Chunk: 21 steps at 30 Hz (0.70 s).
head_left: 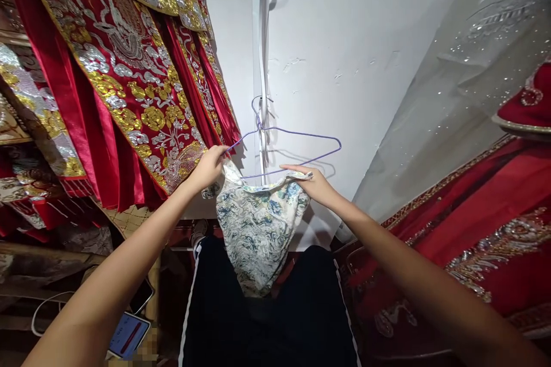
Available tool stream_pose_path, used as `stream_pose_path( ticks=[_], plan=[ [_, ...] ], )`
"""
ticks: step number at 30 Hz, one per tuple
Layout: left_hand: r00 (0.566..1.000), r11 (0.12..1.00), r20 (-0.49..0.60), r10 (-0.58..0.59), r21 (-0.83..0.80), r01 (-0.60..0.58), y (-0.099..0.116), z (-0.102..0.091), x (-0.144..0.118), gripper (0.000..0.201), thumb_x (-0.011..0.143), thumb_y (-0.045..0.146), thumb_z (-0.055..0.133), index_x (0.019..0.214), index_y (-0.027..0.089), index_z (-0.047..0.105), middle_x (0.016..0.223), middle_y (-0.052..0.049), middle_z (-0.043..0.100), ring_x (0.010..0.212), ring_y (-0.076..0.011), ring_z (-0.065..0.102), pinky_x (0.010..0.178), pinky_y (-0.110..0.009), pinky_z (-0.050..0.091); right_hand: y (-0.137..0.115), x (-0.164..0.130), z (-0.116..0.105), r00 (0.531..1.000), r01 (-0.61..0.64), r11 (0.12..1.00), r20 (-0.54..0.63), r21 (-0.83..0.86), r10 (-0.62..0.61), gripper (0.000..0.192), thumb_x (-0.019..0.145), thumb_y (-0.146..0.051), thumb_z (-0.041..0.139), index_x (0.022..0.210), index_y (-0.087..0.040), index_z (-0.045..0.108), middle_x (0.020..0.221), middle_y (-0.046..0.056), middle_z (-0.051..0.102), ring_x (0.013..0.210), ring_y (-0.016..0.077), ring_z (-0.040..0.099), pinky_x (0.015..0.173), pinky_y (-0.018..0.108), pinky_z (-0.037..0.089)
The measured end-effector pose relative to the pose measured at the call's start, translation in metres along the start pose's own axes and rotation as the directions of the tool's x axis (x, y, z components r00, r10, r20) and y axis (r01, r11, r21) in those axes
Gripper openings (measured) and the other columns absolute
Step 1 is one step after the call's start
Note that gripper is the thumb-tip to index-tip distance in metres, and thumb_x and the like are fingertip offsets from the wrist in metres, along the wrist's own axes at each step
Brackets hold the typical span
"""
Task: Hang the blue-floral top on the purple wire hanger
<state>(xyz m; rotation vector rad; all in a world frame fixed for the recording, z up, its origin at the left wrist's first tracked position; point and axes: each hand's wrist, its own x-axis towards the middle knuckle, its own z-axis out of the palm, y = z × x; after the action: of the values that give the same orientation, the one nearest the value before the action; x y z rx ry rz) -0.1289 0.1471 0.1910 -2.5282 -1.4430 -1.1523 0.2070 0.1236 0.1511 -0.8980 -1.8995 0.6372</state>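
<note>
A thin purple wire hanger (297, 146) is held up in front of a white wall. From its lower bar hangs a small pale garment with a blue and green floral print (257, 228). My left hand (210, 166) grips the hanger's left end together with the garment's left edge. My right hand (312, 182) pinches the garment's right top edge just under the hanger's bar. The garment droops in front of my dark trousers (267, 321).
Red robes with gold and silver embroidery (124, 69) hang close on the left. More red embroidered cloth (486, 241) and a sheer sequinned veil (465, 69) fill the right. A phone (128, 335) with a white cable lies low at the left.
</note>
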Motion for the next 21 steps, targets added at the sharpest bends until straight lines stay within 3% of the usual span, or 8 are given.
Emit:
stream_pose_path(
  ticks=[2,5,6,8,11,13,18,21],
  plan=[
    [1.000,0.999,0.024,0.015,0.042,-0.016,-0.002,0.000,0.001,0.034,0.091,0.014,0.041,0.117,0.014,0.062,0.105,-0.012,0.062,0.100,-0.0248,0.061,0.094,-0.040,0.049,0.004,-0.003,-0.013,0.997,-0.001,0.998,-0.073,-0.063,-0.003,0.059,0.079,-0.017,0.060,0.137,-0.023,0.063,0.120,0.007,0.073,0.119,0.0274,0.064,0.105,0.041,0.047],
    [0.999,0.997,0.029,0.040,0.071,-0.042,-0.001,-0.005,0.000,0.030,0.092,0.016,0.041,0.110,0.014,0.065,0.101,-0.012,0.060,0.097,-0.0248,0.059,0.092,-0.038,0.050,0.015,0.004,-0.043,0.941,-0.047,0.987,-0.337,-0.153,-0.008,0.086,0.072,-0.014,0.064,0.155,-0.017,0.039,0.104,0.008,0.076,0.097,0.0267,0.070,0.096,0.042,0.053],
    [0.998,0.996,0.032,0.050,0.077,-0.052,0.001,-0.008,0.000,0.030,0.092,0.016,0.041,0.110,0.014,0.065,0.101,-0.011,0.059,0.098,-0.0246,0.059,0.092,-0.038,0.050,0.019,0.010,-0.053,0.910,-0.070,0.982,-0.415,-0.173,-0.008,0.089,0.071,-0.014,0.065,0.155,-0.014,0.037,0.102,0.009,0.076,0.093,0.0265,0.071,0.093,0.042,0.054],
    [0.997,0.994,0.042,0.071,0.081,-0.074,0.004,-0.011,0.000,0.030,0.093,0.015,0.041,0.110,0.015,0.064,0.103,-0.011,0.056,0.100,-0.0240,0.058,0.094,-0.037,0.049,0.026,0.024,-0.073,0.877,-0.114,0.972,-0.480,-0.205,0.002,0.082,0.067,-0.015,0.068,0.147,-0.010,0.050,0.107,0.013,0.076,0.095,0.0281,0.071,0.093,0.043,0.053],
    [0.997,0.992,-0.008,0.079,0.096,-0.078,0.007,-0.016,-0.001,0.028,0.093,0.016,0.041,0.110,0.017,0.064,0.112,-0.012,0.054,0.110,-0.0242,0.055,0.101,-0.039,0.046,0.025,0.042,-0.096,0.932,-0.176,0.957,-0.350,-0.229,0.088,0.047,0.067,-0.020,0.070,0.113,-0.011,0.076,0.105,0.014,0.077,0.095,0.0311,0.071,0.088,0.042,0.054],
    [0.997,0.993,-0.069,0.042,0.115,-0.034,0.005,-0.019,-0.002,0.025,0.095,0.019,0.042,0.108,0.018,0.064,0.117,-0.013,0.054,0.116,-0.0257,0.053,0.103,-0.040,0.044,0.017,0.048,-0.107,0.961,-0.218,0.951,-0.220,-0.217,0.170,0.032,0.066,-0.026,0.075,0.095,-0.013,0.080,0.091,0.012,0.079,0.085,0.0302,0.072,0.076,0.039,0.056],
    [0.990,0.986,-0.066,-0.126,0.101,0.132,-0.004,-0.030,-0.003,0.033,0.101,0.033,0.035,0.113,0.021,0.063,0.094,-0.008,0.069,0.087,-0.0243,0.064,0.084,-0.036,0.050,-0.002,0.047,-0.117,0.963,-0.260,0.965,-0.056,0.043,0.262,0.036,0.059,-0.038,0.088,0.086,-0.016,0.080,0.086,0.010,0.079,0.074,0.0271,0.072,0.067,0.036,0.056],
    [0.984,0.988,-0.112,-0.136,0.058,0.143,-0.001,-0.028,0.004,0.038,0.102,0.037,0.036,0.124,0.020,0.061,0.111,-0.010,0.073,0.097,-0.0257,0.067,0.090,-0.036,0.049,0.000,0.042,-0.098,0.973,-0.208,0.963,-0.064,0.171,0.221,0.038,0.070,-0.050,0.082,0.084,-0.016,0.079,0.085,0.013,0.078,0.074,0.0297,0.073,0.070,0.042,0.058]
  ],
)
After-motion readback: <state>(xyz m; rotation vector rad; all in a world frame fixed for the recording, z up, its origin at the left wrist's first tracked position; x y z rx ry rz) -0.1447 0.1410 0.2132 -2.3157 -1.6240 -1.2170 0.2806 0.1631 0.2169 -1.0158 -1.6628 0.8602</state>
